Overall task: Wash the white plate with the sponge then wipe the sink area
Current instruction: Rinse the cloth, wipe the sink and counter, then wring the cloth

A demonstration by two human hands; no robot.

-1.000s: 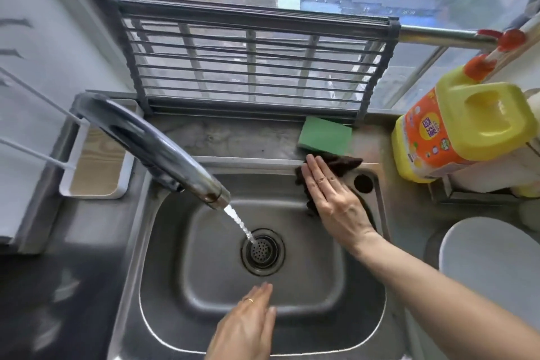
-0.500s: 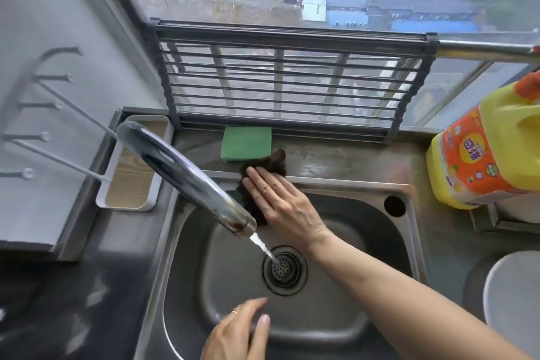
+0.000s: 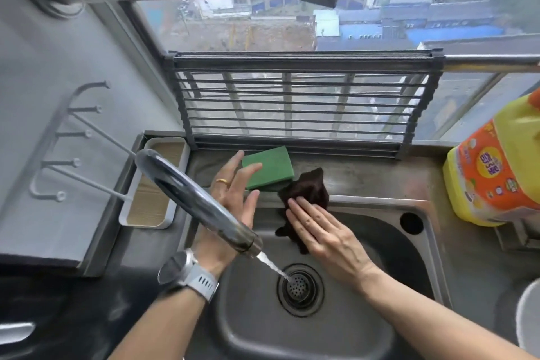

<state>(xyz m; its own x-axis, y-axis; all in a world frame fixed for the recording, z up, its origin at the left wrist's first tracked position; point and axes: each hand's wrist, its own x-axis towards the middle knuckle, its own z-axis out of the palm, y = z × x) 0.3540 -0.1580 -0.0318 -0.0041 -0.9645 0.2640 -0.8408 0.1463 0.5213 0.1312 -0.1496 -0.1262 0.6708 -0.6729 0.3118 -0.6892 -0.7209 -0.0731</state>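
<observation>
Head view, centre frame: right hand [image 3: 324, 231] lies flat, fingers straight and together, pressing a dark brown cloth [image 3: 306, 190] onto the back rim of the stainless sink [image 3: 380, 204]; cloth drapes over the rim into the basin. Left hand [image 3: 233, 199] sits left of centre, partly behind the faucet spout [image 3: 193, 199], fingers spread and relaxed, gripping nothing; fingertips reach the near-left corner of the green sponge [image 3: 270, 165], contact uncertain. Sponge lies on the ledge behind the sink, just beside the cloth. Ring on a left finger, grey watch [image 3: 187, 272] on left wrist. Water runs from spout to drain strainer [image 3: 299, 286], lower centre. Yellow detergent jug [image 3: 496, 166] at right edge. White plate [image 3: 529, 318] only partly visible, lower right corner, well apart from both hands. Folding rack [image 3: 304, 96] stands against the window, upper centre.
</observation>
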